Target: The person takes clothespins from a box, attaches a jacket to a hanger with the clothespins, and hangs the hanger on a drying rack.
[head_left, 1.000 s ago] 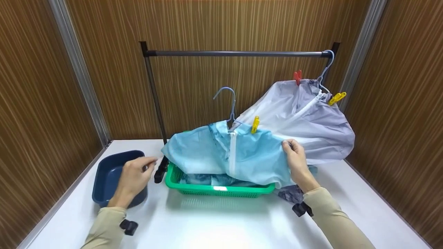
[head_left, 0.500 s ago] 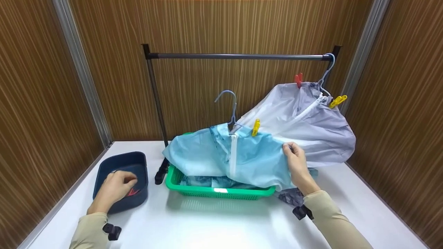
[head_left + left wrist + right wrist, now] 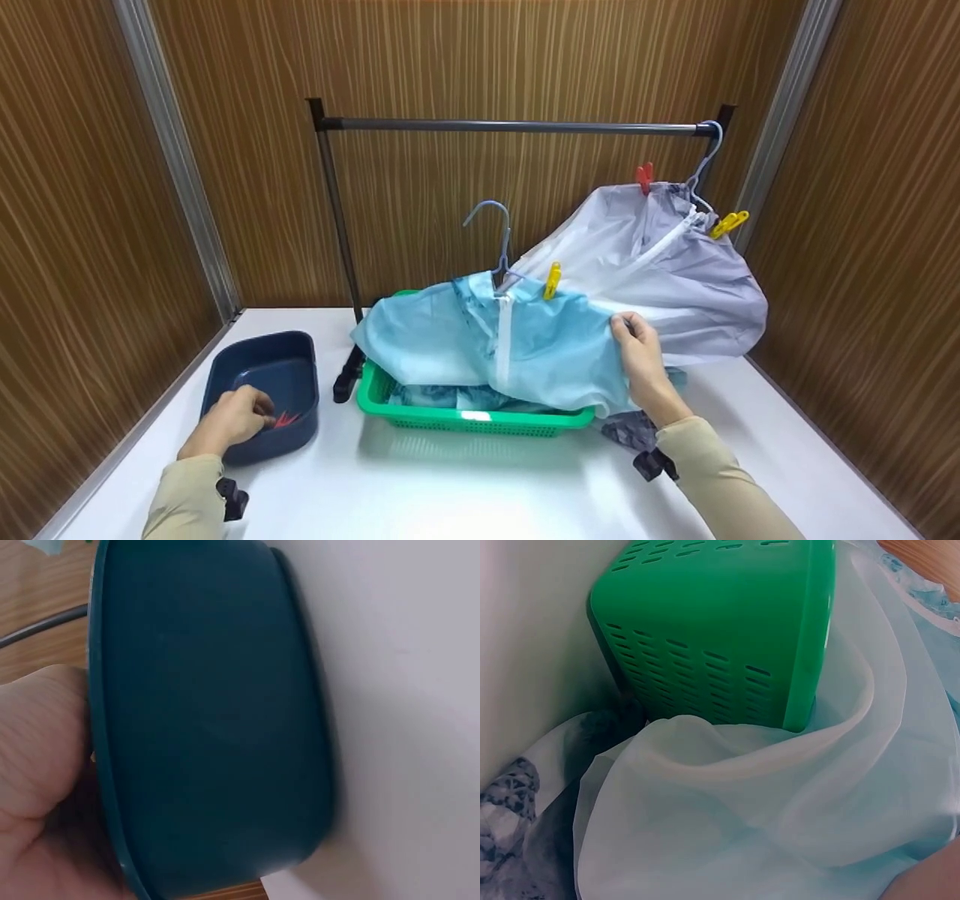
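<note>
My R hand (image 3: 643, 364) pinches the blue garment (image 3: 439, 330) by its R edge, over the green basket (image 3: 420, 414), ctr bench (image 3: 450, 487), nr rear edge. My L hand (image 3: 236, 416) is in the navy bin (image 3: 285, 367), bench L edge, by red pegs (image 3: 283, 420); can't tell if gripping. Risk: R-hand pull may slip unpegged L shoulder off hanger (image 3: 506, 244).

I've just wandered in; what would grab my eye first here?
Probably the light-blue zip-up jacket, draped over the green basket at centre, with a yellow clothespin near its collar. Behind it, at right, a pale lilac jacket hangs on the clothes rack.
</note>
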A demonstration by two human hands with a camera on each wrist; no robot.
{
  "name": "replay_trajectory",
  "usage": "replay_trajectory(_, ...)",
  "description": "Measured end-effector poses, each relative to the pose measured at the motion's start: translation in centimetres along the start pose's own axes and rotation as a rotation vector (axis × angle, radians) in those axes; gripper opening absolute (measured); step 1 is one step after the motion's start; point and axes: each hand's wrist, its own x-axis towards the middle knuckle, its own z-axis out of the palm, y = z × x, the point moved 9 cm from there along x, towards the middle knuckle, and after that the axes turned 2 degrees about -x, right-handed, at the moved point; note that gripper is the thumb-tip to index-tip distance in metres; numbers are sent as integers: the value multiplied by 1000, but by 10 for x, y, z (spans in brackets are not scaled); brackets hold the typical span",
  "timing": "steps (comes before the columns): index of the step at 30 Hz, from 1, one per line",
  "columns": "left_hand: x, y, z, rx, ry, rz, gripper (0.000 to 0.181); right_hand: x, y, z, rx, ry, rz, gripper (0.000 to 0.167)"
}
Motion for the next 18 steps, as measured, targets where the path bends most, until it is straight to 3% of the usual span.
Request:
replay_trajectory(4,3,0,2,4,-25,-28,24,0,1,1,-20,-13,4,20)
replay_trajectory(9,12,9,4,-5,-48,-35,30,1,-1,2,-27,-18,-9,22)
replay_trajectory(13,17,14,12,-15,-96,-90,32,1,-1,3,-8,-16,-5,20)
replay_trajectory(18,22,21,20,45,-139,-115,24,0,1,1,-7,-6,2,19)
